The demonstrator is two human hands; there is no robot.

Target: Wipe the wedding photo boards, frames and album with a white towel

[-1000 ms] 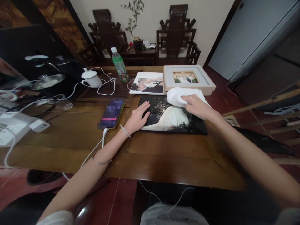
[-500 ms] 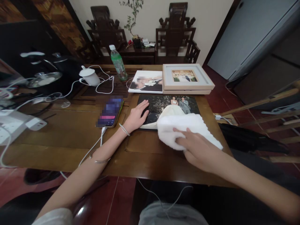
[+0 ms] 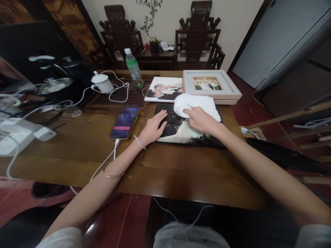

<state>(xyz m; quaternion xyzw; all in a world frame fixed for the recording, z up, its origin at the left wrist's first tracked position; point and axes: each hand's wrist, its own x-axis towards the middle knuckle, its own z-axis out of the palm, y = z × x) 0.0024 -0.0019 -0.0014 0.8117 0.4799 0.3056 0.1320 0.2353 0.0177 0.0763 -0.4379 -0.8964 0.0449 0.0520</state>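
The white cloth (image 3: 200, 104) and right hand (image 3: 200, 119) hide part of the dark photo print (image 3: 178, 132); the phone (image 3: 126, 123) is partly blurred; the top edge crops the plant (image 3: 149, 21)

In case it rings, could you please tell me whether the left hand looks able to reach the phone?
Probably yes: the phone lies on the table just left of the left hand, with nothing visible standing between them; that hand rests on the dark photo panel's left edge.

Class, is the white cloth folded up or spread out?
Partly spread: the white cloth bunches at the right hand, while the rest fans out. Whether it is doubled underneath, I cannot tell.
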